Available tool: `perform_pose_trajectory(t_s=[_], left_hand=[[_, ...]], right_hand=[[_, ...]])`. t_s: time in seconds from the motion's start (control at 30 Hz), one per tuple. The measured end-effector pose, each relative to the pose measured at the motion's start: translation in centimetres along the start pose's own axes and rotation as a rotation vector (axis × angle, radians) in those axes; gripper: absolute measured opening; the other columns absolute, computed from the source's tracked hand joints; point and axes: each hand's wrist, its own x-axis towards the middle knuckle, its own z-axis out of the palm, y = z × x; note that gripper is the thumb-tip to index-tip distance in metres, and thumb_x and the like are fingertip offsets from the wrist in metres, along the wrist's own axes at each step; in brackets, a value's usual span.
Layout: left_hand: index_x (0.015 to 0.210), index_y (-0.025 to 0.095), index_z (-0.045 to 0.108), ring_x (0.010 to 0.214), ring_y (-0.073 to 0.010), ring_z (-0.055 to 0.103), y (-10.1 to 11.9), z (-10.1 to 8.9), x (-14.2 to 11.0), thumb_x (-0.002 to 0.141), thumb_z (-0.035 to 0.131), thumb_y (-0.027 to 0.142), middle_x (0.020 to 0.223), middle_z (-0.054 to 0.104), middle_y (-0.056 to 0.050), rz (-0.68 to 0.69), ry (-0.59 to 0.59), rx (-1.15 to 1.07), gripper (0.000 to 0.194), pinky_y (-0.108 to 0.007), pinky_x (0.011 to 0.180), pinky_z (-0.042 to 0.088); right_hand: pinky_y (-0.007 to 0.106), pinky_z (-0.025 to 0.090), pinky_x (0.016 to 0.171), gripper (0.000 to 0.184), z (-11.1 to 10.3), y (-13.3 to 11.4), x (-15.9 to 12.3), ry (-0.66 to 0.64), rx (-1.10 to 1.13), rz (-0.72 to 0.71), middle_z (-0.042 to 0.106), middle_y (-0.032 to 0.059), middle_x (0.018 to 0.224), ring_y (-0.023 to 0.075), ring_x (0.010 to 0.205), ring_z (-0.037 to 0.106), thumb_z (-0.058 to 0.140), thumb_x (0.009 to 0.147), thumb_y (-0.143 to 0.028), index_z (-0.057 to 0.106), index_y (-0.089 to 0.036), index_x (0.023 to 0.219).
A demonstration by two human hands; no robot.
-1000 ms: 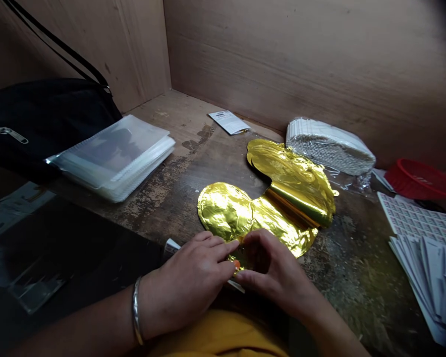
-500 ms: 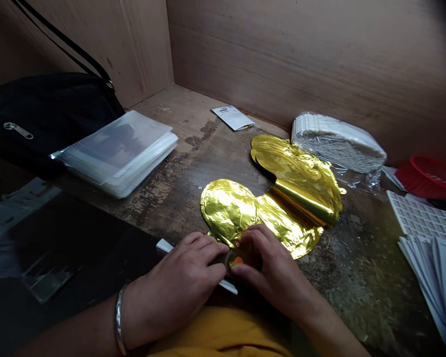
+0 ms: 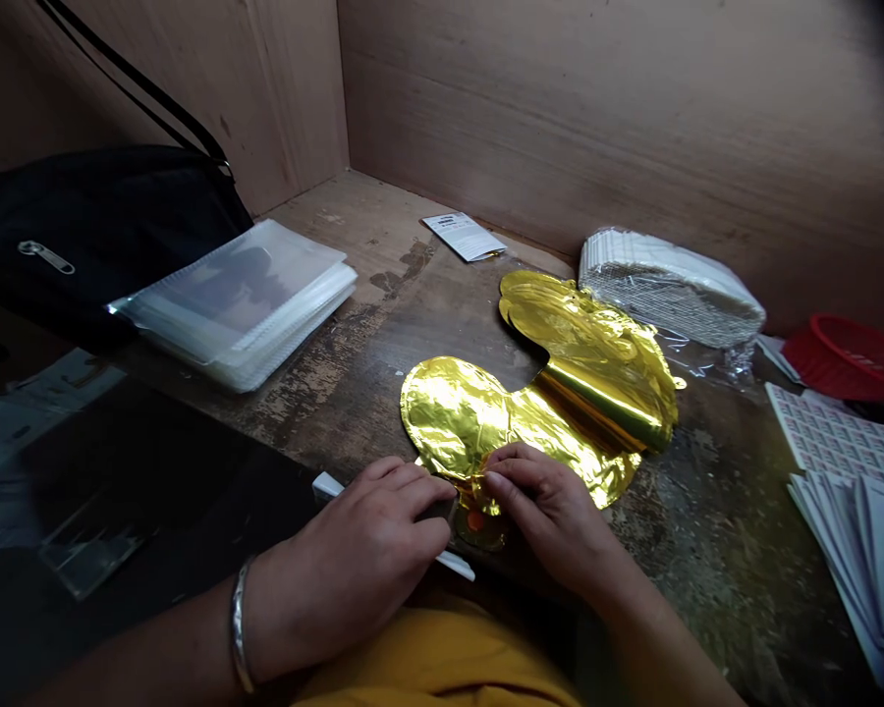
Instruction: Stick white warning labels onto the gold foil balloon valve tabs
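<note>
A gold foil balloon [image 3: 457, 412] lies flat in front of me, partly folded over itself. My right hand [image 3: 552, 511] pinches a small gold foil tab by the balloon's near edge, thumb against fingers. Just below that tab is a small gold foil piece with an orange spot [image 3: 475, 520]. My left hand [image 3: 383, 540], with a silver bangle at its wrist, is closed beside the tab; its fingers hide what they grip. Under this hand runs a white strip [image 3: 457, 565], showing at both sides.
Clear plastic sleeves [image 3: 243, 304] are stacked at left beside a black bag [image 3: 103, 236]. Behind the balloon are a white printed card [image 3: 463, 237] and a wrapped white stack [image 3: 670, 285]. At right are a red basket [image 3: 847, 358], a printed sheet [image 3: 840, 432] and folded papers [image 3: 847, 550].
My right thumb and fingers have closed together on the gold tab and shifted slightly up and right. The foil piece with the orange spot is now more exposed. My left hand stays nearly still.
</note>
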Motion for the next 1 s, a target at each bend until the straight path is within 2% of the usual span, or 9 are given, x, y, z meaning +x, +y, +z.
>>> perform_pose_trajectory(t_s=[0.3,0.5,0.57,0.67,0.73,0.8,0.9,0.93,1.0], left_hand=[[0.087,0.017,0.058,0.121,-0.0236,0.047,0.3,0.5,0.3,0.091,0.052,0.013,0.138,0.051,-0.007,0.038,0.027,0.081,0.008,-0.041,0.107,0.032],[0.081,0.019,0.06,0.095,-0.0202,0.055,0.3,1.4,0.8,0.092,0.057,0.019,0.106,0.065,-0.004,0.045,0.01,0.083,0.011,-0.038,0.086,0.039],[0.079,0.018,0.059,0.094,-0.0198,0.055,0.4,1.6,0.8,0.091,0.058,0.018,0.106,0.065,-0.003,0.037,0.014,0.075,0.012,-0.037,0.084,0.039],[0.085,0.019,0.061,0.099,-0.0213,0.054,0.3,1.8,0.7,0.091,0.058,0.019,0.12,0.062,-0.004,0.041,0.019,0.074,0.007,-0.039,0.085,0.037],[0.09,0.02,0.061,0.103,-0.0232,0.054,0.2,1.9,0.6,0.092,0.057,0.021,0.129,0.059,-0.005,0.048,0.044,0.086,0.005,-0.041,0.086,0.036],[0.09,0.02,0.061,0.105,-0.0241,0.053,0.1,1.9,0.5,0.092,0.056,0.02,0.132,0.058,-0.005,0.048,0.054,0.095,0.005,-0.042,0.087,0.036],[0.086,0.019,0.061,0.107,-0.0248,0.053,0.2,1.6,0.5,0.09,0.056,0.017,0.136,0.055,-0.006,0.033,0.008,0.102,0.006,-0.043,0.09,0.037],[0.086,0.018,0.061,0.109,-0.0252,0.053,0.2,1.5,0.5,0.09,0.057,0.017,0.138,0.054,-0.007,0.032,-0.004,0.105,0.006,-0.043,0.093,0.037],[0.087,0.018,0.062,0.115,-0.0258,0.051,0.3,1.4,0.5,0.089,0.059,0.017,0.14,0.052,-0.008,0.033,-0.011,0.112,0.004,-0.044,0.099,0.036]], right_hand=[[0.03,0.042,0.064,0.03,-0.1,-0.1,0.3,0.0,-0.021,0.064,0.057,0.0014,0.073,0.0169,0.069,0.054,0.044,0.097,-0.036,0.058,-0.02,0.075],[0.031,0.037,0.061,0.035,0.3,0.0,0.4,0.024,-0.17,0.038,0.051,0.0015,0.069,0.0166,0.065,0.048,0.039,0.097,-0.036,0.05,-0.021,0.068],[0.03,0.037,0.061,0.036,0.1,0.1,0.2,0.018,-0.155,0.037,0.051,0.0012,0.069,0.016,0.065,0.048,0.039,0.098,-0.035,0.048,-0.021,0.067],[0.028,0.039,0.061,0.022,-0.3,0.1,-0.3,-0.036,-0.043,0.013,0.053,-0.0006,0.075,0.0153,0.069,0.05,0.059,0.089,-0.038,0.051,-0.021,0.077],[0.026,0.041,0.061,0.031,-0.5,0.1,-0.7,-0.077,0.012,0.001,0.056,-0.0012,0.081,0.0154,0.072,0.051,0.077,0.073,-0.035,0.053,-0.022,0.09],[0.025,0.041,0.061,0.041,-0.4,0.2,-0.9,-0.083,0.029,0.006,0.058,-0.0008,0.084,0.0151,0.072,0.051,0.08,0.069,-0.03,0.055,-0.023,0.1],[0.026,0.042,0.063,0.011,-0.1,0.5,-0.7,-0.009,0.052,0.007,0.06,0.0008,0.081,0.0153,0.072,0.053,0.064,0.084,-0.027,0.061,-0.021,0.093],[0.026,0.042,0.063,0.008,0.0,0.6,-0.5,0.046,0.074,0.014,0.059,0.0009,0.078,0.0153,0.071,0.053,0.059,0.087,-0.027,0.063,-0.02,0.086],[0.026,0.04,0.06,0.022,0.1,0.9,-0.1,0.157,0.17,0.074,0.056,0.0001,0.07,0.0146,0.066,0.05,0.058,0.089,-0.033,0.061,-0.019,0.072]])
